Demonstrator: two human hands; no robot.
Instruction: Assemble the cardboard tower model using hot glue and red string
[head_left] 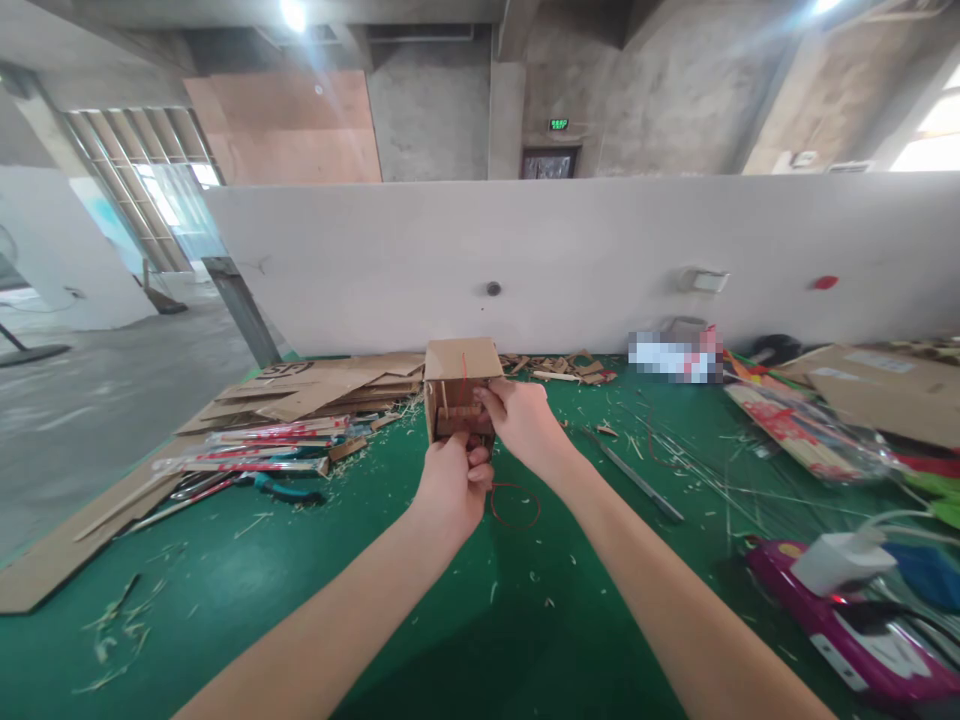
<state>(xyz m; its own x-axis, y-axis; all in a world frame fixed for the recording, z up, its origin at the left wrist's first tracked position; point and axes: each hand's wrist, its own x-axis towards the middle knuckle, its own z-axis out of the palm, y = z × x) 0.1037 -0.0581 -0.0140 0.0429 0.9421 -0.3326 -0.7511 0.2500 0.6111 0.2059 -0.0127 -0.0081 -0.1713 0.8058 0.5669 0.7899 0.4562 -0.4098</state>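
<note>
A small cardboard box [462, 358] stands on the green table, its open front facing me. Inside it, wooden sticks and a cardboard crosspiece show. My left hand [452, 487] is closed at the lower front of the box, fingers curled. At the right side of the opening, my right hand [519, 418] pinches with thumb and forefinger; what lies between the fingertips is too small to make out. A thin red string [538, 508] loops on the table beside my left fist. Another bit of red shows on the box's top. My fingers hide part of the box's inside.
Flat cardboard pieces [330, 385], wrapped packets [262, 450] and teal-handled pliers [281, 490] lie left. To the right are a grey metal strip [637, 478], thin clear rods, a plastic-wrapped pack [802, 425] and a purple power strip [814, 610]. A white partition [420, 260] rises behind.
</note>
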